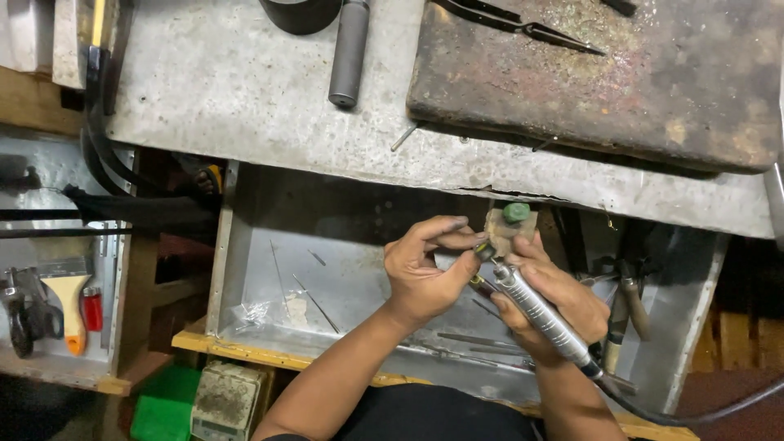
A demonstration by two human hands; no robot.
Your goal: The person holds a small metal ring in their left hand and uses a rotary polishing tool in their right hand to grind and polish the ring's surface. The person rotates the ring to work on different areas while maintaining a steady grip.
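My right hand grips a silver rotary handpiece with a black cable running off to the lower right. Its tip points up-left toward a small workpiece pinched in the fingers of my left hand. The piece itself is too small to make out. Both hands rest against a small wooden bench peg with a green lump on top, just under the edge of the grey workbench.
A metal catch tray lies under the hands with thin rods in it. On the bench sit a rusty dark slab, tweezers and a grey cylindrical handle. A brush and pliers lie at left, and more tool handles at right.
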